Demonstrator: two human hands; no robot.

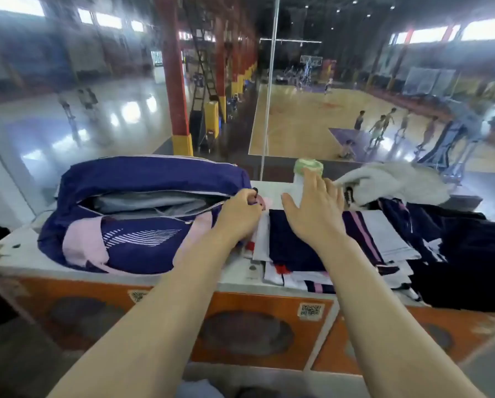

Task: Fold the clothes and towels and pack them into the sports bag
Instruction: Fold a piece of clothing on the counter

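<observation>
While players move about a basketball court (312,122) beyond a glass pane (272,81), a person's two bare hands work over a white-topped table (235,271) with an orange front. At the left of the table lies the sports bag (131,214), navy blue with pink panels and a white striped mark on its near side; its top zip stands partly open, and grey fabric (151,201) shows inside the opening. The left hand (237,216) is clenched at the bag's right end, its fingers pinched on what appears to be the zip pull or the end of the opening; which of the two cannot be told. The right hand (315,208) is released, fingers spread and palm down, hovering above a folded stack of clothes (326,245) just beside the bag, with a dark navy garment uppermost and white, grey and pink-striped pieces beneath. Beyond its fingertips stands a pale bottle with a green cap (308,168), near the glass; whether the fingers touch it cannot be told. To the right, a crumpled white towel (390,182) rests near the table's far edge, and a loose heap of dark clothes (464,248) spreads across the right end.
</observation>
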